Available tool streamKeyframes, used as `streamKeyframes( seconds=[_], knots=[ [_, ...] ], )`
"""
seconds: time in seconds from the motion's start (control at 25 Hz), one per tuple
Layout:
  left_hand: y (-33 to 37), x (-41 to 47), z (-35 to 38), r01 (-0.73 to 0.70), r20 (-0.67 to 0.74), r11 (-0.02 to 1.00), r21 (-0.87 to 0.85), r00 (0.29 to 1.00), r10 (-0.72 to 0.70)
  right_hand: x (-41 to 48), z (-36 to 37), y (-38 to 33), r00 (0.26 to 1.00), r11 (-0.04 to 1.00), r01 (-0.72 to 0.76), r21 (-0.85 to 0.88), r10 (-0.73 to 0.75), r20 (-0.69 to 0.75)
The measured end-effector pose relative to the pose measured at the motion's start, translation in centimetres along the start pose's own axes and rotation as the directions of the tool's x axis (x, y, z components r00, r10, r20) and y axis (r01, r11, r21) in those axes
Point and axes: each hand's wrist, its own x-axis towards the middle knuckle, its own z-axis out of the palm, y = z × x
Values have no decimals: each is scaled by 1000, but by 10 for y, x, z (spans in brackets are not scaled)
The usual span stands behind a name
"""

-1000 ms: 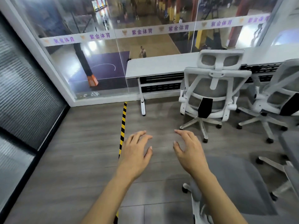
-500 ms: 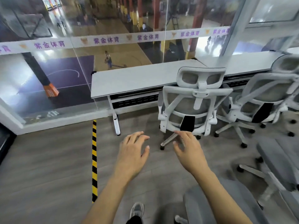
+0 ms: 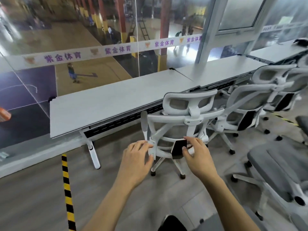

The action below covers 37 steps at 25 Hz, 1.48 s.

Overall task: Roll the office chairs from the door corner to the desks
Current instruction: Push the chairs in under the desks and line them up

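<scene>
fingers (image 3: 140, 145) on both hands lie loosely spread, gripping nothing. the left hand (image 3: 135, 160) is by the armrest (image 3: 144, 124), the right hand (image 3: 199, 157) by the black pad (image 3: 178, 149) of the white office chair (image 3: 188, 105); contact unclear. the chair stands at the desk (image 3: 100, 107).

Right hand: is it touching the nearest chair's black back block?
Cannot tell. In the head view the right hand overlaps the black block, but depth is unclear.

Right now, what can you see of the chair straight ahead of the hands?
The chair has a white plastic frame, grey mesh back and headrest, a black block low on the back, and a star base on castors. It stands upright, back to the camera, facing the desk. The left hand and right hand reach toward its lower back; contact unclear.
</scene>
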Motion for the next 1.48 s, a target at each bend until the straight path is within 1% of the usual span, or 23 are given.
streamKeyframes(
  seconds=[0.16,0.28,0.4,0.48,0.56,0.64,0.76,0.88,1.0,1.16,1.28,1.36,1.48],
  knots=[
    [-7,53,23,16,13,1000,13,1000,-16,66,-7,32,999,999,-43,18,43,-24],
    [-4,113,53,56,-29,998,25,998,-55,134,-12,74,998,999,-29,20,31,-61],
    [13,184,101,92,-40,994,51,995,-90,206,-20,133,990,996,3,-93,-15,-137],
    [23,224,134,137,-11,988,77,991,-136,242,-27,172,990,981,-39,-190,13,-137],
    [26,252,163,184,13,975,121,982,-187,265,-36,206,992,960,-61,-273,29,-120],
    [23,269,181,241,12,954,178,969,-247,286,-40,234,998,949,10,-316,-27,-50],
    [17,268,192,258,-17,950,176,966,-260,301,-38,261,993,967,119,-223,-116,28],
    [21,255,195,278,-57,946,168,961,-272,298,-36,270,982,972,188,-140,-186,30],
    [33,234,196,331,-113,932,148,942,-317,298,-38,270,972,965,236,-115,-232,43],
    [36,194,192,387,-170,916,104,914,-367,283,-33,256,961,961,261,-85,-251,112],
    [21,165,176,420,-197,905,65,895,-401,265,-22,238,926,931,355,-84,-337,171],
    [8,145,166,418,-231,906,69,890,-393,254,-12,226,904,916,394,-72,-372,213],
    [-7,117,156,433,-288,900,54,870,-401,240,3,210,879,896,444,-28,-429,209]
  ],
)
